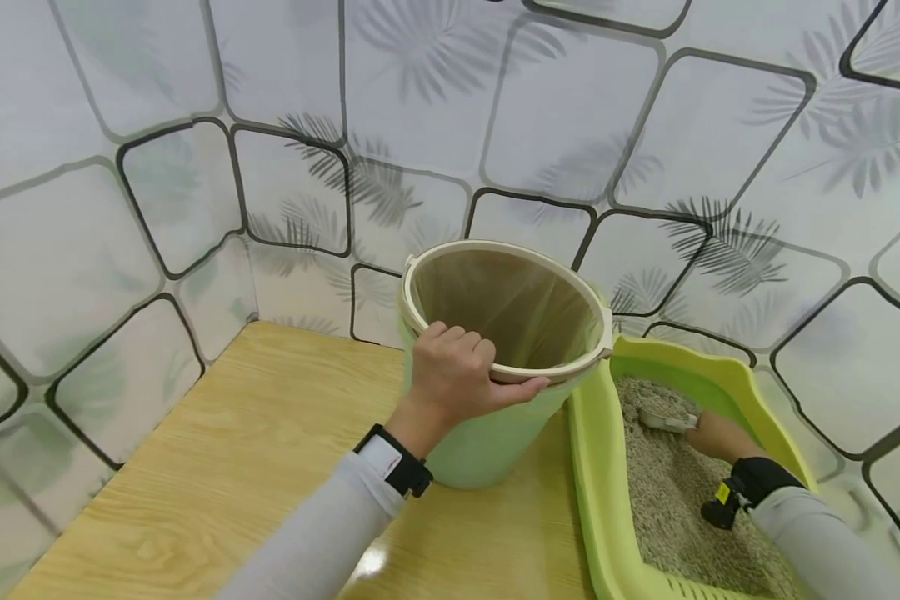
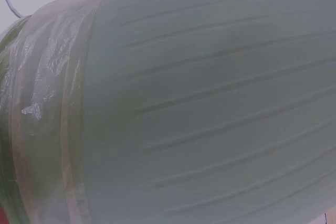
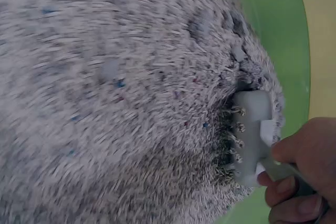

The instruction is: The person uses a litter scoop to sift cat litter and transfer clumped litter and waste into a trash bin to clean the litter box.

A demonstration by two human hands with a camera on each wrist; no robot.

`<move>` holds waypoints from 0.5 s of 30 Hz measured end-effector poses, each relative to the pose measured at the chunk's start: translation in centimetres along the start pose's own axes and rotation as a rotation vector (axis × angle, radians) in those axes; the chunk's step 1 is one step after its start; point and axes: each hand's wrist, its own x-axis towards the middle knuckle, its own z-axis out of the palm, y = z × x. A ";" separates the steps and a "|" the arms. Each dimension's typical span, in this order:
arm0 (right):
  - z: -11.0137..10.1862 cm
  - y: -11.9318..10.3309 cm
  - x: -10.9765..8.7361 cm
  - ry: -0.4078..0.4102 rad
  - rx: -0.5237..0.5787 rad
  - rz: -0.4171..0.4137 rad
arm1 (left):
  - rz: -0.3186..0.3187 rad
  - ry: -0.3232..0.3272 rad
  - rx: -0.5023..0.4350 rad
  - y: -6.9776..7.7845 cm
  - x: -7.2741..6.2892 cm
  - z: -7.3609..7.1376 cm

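I see the right hand grip the scoop in granules, right of the bin the left hand clasps.

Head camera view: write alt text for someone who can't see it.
A person's right hand holds a scoop in granules inside a yellow-green tray, while the left hand grips the rim of a green bin on a wooden surface.

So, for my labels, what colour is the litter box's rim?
Yellow-green rim, clearest in the head view.
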 end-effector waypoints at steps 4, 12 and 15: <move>0.7 0.7 0.2 0.012 0.042 0.045 | -0.009 0.016 -0.007 0.4 0.0 -0.2; 2.0 -0.4 0.0 -0.026 0.055 0.084 | -0.010 0.017 0.007 0.1 0.1 -0.6; 2.2 -1.1 -0.3 -0.059 0.074 0.105 | -0.009 0.006 0.009 0.1 -0.1 -0.5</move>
